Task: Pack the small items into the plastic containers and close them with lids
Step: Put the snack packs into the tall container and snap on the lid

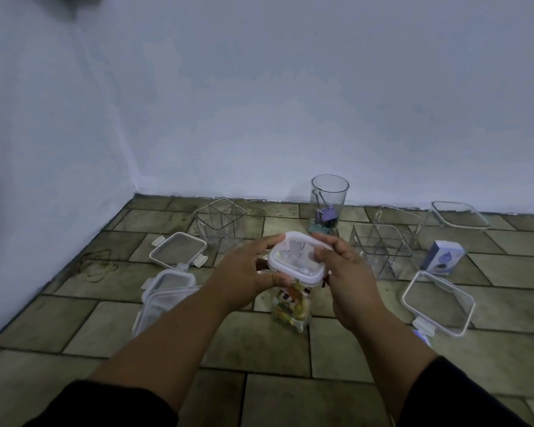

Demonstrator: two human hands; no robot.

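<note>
Lid [296, 257]: square with rounded corners, a clear panel in a white rim. It sits slightly tilted on the mouth of the tall container [292, 306], near the middle of the tiled floor [259, 349]. Cannot tell whether the base touches the tiles. The container is clear hard plastic, narrow, packed with small multicoloured items too blurred to name. Left hand [247, 272] clasps the lid's left side, fingers curled over the far rim, thumb on the near side. Right hand [346, 272] grips the right side, thumb pressed on top, fingers curled round the rim. Holding from both sides probably squares the lid for pressing home; the clasps look not yet snapped. Toward the floor's far edge, by the wall, stand a divided square box [221, 220], a round tumbler [329, 204] holding purple binder clips, and a second divided box [383, 251], all clear and lidless. Loose lids [178, 249] lie flat left and right, presumably for those. A closed container [164, 291] lies tipped toward the left edge. A small printed carton [443, 257] stands toward the right edge.
</note>
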